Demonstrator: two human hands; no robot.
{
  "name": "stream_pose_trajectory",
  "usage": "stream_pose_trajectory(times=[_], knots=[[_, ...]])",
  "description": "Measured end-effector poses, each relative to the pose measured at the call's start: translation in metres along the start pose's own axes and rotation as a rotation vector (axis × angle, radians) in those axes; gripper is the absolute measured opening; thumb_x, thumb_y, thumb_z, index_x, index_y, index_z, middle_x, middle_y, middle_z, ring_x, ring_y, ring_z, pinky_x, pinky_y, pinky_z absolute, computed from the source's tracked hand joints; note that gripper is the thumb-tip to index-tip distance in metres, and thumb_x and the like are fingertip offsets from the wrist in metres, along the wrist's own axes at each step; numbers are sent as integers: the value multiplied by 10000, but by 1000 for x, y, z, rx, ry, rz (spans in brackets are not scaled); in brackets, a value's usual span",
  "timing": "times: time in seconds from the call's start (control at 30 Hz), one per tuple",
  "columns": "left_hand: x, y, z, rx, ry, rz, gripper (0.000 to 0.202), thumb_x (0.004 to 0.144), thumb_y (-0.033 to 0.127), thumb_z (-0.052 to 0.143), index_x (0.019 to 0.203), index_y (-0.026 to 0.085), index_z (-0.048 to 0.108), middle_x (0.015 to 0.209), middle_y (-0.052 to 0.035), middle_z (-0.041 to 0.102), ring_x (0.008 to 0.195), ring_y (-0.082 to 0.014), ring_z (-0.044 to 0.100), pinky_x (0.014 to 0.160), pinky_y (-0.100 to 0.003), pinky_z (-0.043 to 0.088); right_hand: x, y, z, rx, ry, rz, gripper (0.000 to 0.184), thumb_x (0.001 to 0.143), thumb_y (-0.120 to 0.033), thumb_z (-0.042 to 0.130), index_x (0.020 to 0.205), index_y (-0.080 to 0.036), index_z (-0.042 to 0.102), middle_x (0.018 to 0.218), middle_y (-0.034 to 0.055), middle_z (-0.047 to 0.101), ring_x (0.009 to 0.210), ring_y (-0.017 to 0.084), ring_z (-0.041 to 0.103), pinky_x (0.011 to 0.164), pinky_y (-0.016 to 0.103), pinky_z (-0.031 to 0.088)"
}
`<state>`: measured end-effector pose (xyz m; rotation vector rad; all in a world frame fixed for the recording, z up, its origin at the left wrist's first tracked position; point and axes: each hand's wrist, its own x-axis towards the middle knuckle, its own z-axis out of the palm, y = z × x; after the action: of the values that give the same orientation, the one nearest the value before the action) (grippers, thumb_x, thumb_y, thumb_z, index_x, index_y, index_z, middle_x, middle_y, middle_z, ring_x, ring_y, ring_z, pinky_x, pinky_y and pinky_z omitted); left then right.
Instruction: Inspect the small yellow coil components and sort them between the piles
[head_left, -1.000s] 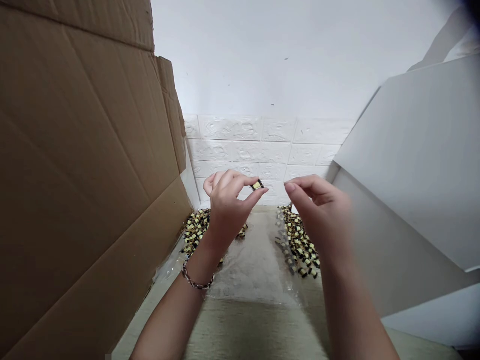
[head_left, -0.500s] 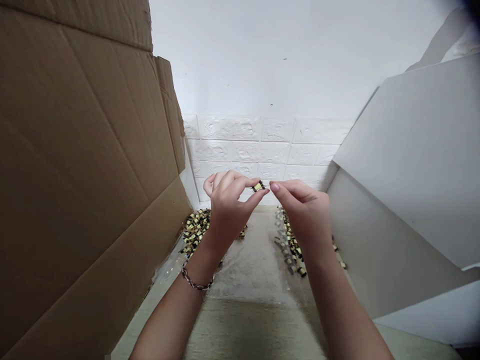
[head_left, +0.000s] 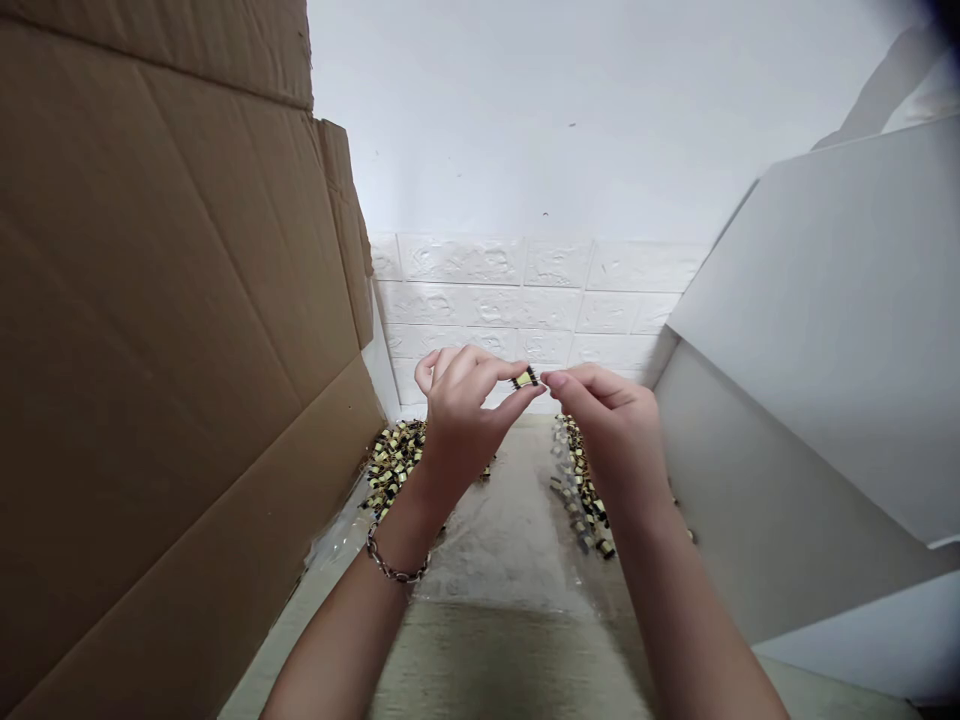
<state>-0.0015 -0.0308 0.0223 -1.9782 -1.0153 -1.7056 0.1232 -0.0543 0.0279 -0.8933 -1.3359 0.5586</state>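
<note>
Between the thumb and index finger of my left hand (head_left: 469, 405) is a small pinned transformer (head_left: 526, 379), with a yellow wrapped middle and black ends with thin pins. It is held up above the table, turned a little. My right hand (head_left: 607, 405) is closed in a pinch just to its right, fingertips close to the pins. Whatever is in that pinch is too small to make out. Below and behind my left hand lies a pile of similar transformers (head_left: 394, 462). Another pile of transformers (head_left: 589, 490) is partly hidden by my right hand and forearm.
A clear plastic sheet (head_left: 502, 550) lies on the pale table (head_left: 480, 660), between the piles. A tall brown cardboard panel (head_left: 180, 330) stands on the left, and white panels (head_left: 825, 320) stand on the right. At the back is a white brick-patterned wall (head_left: 480, 300).
The transformer has shifted slightly right and down in view and is tilted differently between my left fingers. My right hand stays pinched beside it, with little movement.
</note>
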Motion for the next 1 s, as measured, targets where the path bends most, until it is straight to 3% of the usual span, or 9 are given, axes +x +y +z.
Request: stream_pose_trajectory(times=[0.23,0.47,0.77,1.0], knots=[[0,1,0,-85,-6,-2,159,659,340,653,732,218,582,676,27,589,704,-121,534,778,-335,335,5,8,0,314,-99,138,180,711,-270,577,563,-167,562,566,-20,512,601,96,483,584,225,389],[1,4,-2,-104,1,25,164,645,332,667,719,210,587,660,29,588,688,-116,538,766,-332,336,9,10,2,596,-166,285,115,677,-230,606,587,-161,591,572,-18,494,523,64,405,509,205,365],[1,6,-1,-102,32,21,165,642,340,667,714,210,596,655,23,593,682,-122,543,767,-338,337,7,10,7,670,-161,295,188,688,-185,593,505,-148,567,512,-24,459,532,61,398,545,199,360],[0,6,0,-70,27,26,162,640,336,670,701,206,596,654,20,600,688,-124,545,778,-344,333,10,14,7,715,-122,325,125,664,-174,605,540,-155,609,538,-29,505,513,46,404,512,183,352]])
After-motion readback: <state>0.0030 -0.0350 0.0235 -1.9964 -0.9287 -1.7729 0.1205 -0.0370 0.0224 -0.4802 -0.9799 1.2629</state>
